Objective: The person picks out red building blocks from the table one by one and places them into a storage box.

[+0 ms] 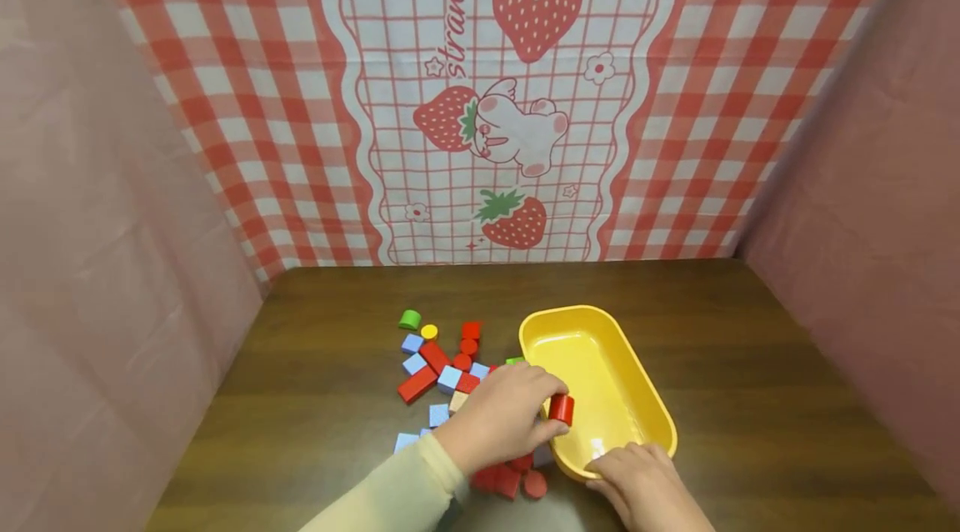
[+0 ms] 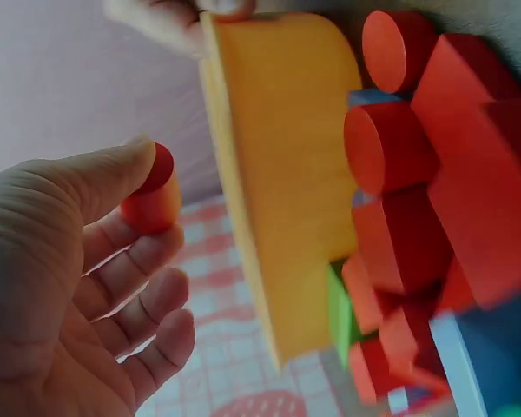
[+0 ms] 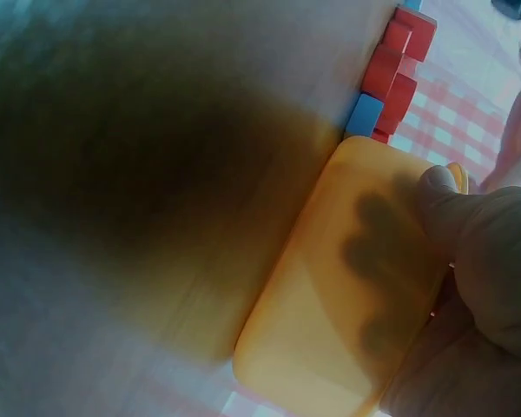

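Note:
My left hand [image 1: 504,417] pinches a red cylinder block [image 1: 562,409] between thumb and fingers, over the left side of the yellow tray [image 1: 588,361]. In the left wrist view the thumb presses the top of the cylinder [image 2: 152,198], and the other fingers curl loosely below it. My right hand [image 1: 651,489] grips the tray's near rim. The right wrist view shows the thumb outside the tray wall [image 3: 330,295], with the shadows of the fingers showing through from inside. The visible tray floor is bare.
Left of the tray lies a loose spread of blocks: red bars [image 1: 417,383], blue cubes [image 1: 438,415], a yellow cylinder [image 1: 429,332] and a green arched piece [image 1: 409,319]. More red blocks [image 1: 535,484] sit near my left wrist. A checked cloth [image 1: 697,140] hangs behind the wooden table [image 1: 330,332].

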Tool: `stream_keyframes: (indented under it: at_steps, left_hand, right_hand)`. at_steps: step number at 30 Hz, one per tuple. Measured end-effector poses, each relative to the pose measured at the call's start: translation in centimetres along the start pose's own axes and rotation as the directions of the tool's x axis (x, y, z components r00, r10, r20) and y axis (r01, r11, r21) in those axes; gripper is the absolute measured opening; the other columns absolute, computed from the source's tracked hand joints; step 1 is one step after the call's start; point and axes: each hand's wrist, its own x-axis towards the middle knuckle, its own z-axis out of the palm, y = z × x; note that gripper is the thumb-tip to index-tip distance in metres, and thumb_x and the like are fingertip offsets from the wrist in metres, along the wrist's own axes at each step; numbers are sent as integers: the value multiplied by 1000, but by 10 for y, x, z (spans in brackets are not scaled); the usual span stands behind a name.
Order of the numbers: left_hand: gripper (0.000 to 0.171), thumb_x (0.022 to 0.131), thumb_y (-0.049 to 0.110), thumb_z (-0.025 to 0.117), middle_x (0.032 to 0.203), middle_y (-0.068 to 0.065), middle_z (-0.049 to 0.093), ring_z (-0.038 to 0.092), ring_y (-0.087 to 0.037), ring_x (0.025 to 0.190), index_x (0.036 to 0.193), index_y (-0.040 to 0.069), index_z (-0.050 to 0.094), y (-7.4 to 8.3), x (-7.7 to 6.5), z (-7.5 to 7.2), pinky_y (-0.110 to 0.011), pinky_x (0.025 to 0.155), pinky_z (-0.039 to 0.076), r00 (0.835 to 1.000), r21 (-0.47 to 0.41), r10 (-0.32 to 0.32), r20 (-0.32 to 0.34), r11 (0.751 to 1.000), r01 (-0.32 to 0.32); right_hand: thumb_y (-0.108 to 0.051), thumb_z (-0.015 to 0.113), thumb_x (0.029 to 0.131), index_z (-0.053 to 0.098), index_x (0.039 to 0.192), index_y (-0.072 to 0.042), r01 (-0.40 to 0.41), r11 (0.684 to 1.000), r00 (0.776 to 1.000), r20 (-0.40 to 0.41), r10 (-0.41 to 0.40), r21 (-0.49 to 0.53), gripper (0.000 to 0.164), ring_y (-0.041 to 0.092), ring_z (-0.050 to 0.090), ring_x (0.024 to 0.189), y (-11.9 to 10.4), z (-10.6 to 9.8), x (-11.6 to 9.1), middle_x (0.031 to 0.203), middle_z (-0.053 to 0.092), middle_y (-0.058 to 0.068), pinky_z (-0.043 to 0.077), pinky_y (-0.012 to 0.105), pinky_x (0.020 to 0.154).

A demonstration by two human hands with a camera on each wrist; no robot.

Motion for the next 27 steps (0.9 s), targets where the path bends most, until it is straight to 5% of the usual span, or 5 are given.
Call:
stream_keyframes:
  at_steps: [6,12,16,22,27]
  left_hand:
    - [30,86,44,74,91,12,64,50,-8,81,107,24,70,9,27,23,-26,78,47,991,88,-2,133,996,-10]
    - [20,84,42,74,79,12,58,50,-9,72,96,27,69,12,39,36,-28,69,46,988,148,-11,154,989,-12]
    - [22,85,42,74,85,12,62,53,-9,76,100,27,71,11,40,37,-28,72,47,987,137,-22,161,991,0]
    - [32,90,40,71,105,11,65,52,-8,94,117,24,70,7,22,15,-30,91,47,989,28,-41,143,999,37]
    - [31,89,38,73,102,11,65,52,-7,92,115,22,71,1,-21,-6,-29,84,48,998,-13,-29,64,999,30]
  right_hand:
    - [-24,83,73,67,84,-29,-3,1000,1000,6,3,10,21,4,50,71,-2,1,1,79,61,-21,38,29,64]
    - [-24,84,72,66,83,-29,-10,1000,1000,4,10,-5,21,5,49,70,-2,1,1,78,61,-21,37,28,63]
    - [-24,84,71,66,82,-28,6,1000,1000,-7,-6,-21,21,5,50,70,0,2,1,77,61,-20,37,28,63]
    - [-24,85,70,67,81,-27,8,1000,1000,-9,-9,-22,21,6,51,70,0,3,1,78,62,-19,37,29,63]
    - [-24,85,71,69,83,-27,-13,1000,1000,16,13,-7,21,4,51,71,-1,1,2,79,62,-20,38,30,64]
